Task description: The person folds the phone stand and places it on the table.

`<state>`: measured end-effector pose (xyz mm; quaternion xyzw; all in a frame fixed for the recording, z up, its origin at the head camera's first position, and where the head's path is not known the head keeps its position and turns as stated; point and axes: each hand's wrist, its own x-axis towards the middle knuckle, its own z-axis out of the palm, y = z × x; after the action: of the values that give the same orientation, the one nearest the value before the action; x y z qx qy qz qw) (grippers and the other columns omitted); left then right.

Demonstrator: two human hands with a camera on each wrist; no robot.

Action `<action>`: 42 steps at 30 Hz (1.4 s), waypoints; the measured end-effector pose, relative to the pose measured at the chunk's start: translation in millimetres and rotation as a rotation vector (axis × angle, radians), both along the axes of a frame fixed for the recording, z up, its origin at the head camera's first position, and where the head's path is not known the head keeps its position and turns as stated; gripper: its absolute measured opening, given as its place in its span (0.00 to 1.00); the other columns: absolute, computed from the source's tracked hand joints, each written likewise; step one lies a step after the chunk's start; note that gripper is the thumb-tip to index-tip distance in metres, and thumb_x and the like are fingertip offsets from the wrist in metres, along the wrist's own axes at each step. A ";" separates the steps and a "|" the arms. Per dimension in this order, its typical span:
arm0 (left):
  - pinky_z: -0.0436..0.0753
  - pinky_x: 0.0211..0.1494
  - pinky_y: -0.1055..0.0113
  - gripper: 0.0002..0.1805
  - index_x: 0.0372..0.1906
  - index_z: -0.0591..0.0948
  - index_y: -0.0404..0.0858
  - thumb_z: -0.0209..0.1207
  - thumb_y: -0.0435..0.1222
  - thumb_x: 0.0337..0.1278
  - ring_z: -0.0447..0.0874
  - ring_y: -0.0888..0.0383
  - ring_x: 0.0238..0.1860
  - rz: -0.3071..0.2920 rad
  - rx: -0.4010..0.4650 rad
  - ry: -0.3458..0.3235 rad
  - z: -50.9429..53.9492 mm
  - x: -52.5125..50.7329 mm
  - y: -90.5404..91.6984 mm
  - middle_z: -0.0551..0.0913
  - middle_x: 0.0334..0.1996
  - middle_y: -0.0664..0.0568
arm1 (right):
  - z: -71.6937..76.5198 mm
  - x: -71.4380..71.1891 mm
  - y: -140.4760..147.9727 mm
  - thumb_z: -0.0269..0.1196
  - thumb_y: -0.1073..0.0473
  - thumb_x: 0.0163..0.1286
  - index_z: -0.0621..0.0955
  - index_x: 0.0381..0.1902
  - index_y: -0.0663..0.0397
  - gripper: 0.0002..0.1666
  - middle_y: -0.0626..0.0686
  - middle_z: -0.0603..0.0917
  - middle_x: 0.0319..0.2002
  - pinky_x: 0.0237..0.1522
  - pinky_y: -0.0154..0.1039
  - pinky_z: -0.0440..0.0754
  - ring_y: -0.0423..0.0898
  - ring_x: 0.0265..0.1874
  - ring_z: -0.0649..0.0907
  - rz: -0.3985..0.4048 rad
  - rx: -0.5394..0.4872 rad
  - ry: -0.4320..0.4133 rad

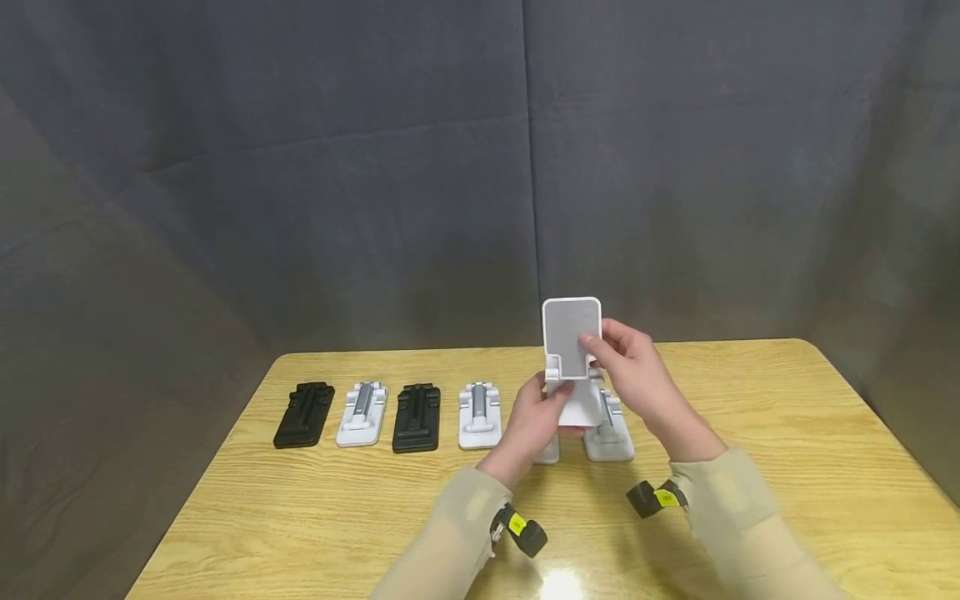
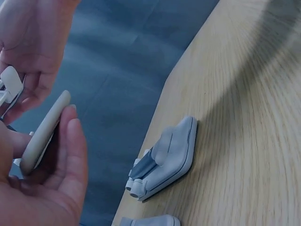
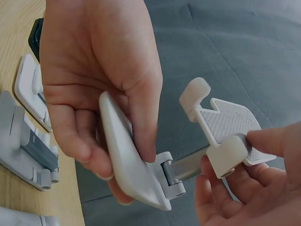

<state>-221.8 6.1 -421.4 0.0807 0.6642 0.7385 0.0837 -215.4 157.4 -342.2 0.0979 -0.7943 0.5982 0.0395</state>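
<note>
A white folding phone stand (image 1: 572, 329) with a grey pad is held unfolded above the table. My left hand (image 1: 534, 425) grips its base plate (image 3: 127, 155), thumb on one face and fingers behind the other. My right hand (image 1: 637, 375) pinches the upper plate at its right edge, thumb on the grey pad. In the right wrist view, a grey metal arm (image 3: 188, 164) joins the hinge on the base to the upper plate. Below the hands, a folded white stand (image 1: 611, 442) and another white stand (image 1: 550, 452) lie on the table, both partly hidden.
Further left on the wooden table (image 1: 300, 517) lie a black stand (image 1: 303, 414), a white one (image 1: 362, 417), a second black one (image 1: 416, 421) and another white one (image 1: 480, 421), all folded, in a row. A dark curtain (image 1: 375, 208) hangs behind the table.
</note>
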 end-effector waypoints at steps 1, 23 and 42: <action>0.90 0.38 0.53 0.21 0.64 0.71 0.27 0.53 0.37 0.77 0.88 0.46 0.36 0.004 0.001 -0.001 -0.1 -0.1 -0.2 0.85 0.42 0.41 | -1.0 -0.5 -0.2 0.57 0.56 0.80 0.76 0.62 0.69 0.23 0.63 0.84 0.53 0.55 0.41 0.79 0.51 0.51 0.81 0.000 0.000 0.004; 0.89 0.40 0.54 0.21 0.65 0.70 0.27 0.53 0.37 0.77 0.88 0.49 0.38 0.021 0.048 -0.009 -1.4 1.9 -3.8 0.85 0.43 0.41 | -6.3 -10.2 7.9 0.65 0.56 0.73 0.70 0.69 0.63 0.32 0.63 0.79 0.61 0.66 0.61 0.71 0.61 0.65 0.75 0.157 0.137 0.056; 0.89 0.38 0.60 0.20 0.63 0.73 0.29 0.53 0.38 0.77 0.88 0.54 0.33 0.045 0.027 -0.007 -2.8 4.7 -2.4 0.87 0.41 0.44 | -20.4 -19.9 3.2 0.65 0.64 0.73 0.71 0.68 0.61 0.28 0.62 0.80 0.59 0.63 0.58 0.75 0.60 0.62 0.79 0.090 0.126 0.169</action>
<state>-217.2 3.7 -424.2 0.0640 0.6555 0.7493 0.0684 -235.3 160.5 -362.6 0.1860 -0.8189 0.5379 0.0733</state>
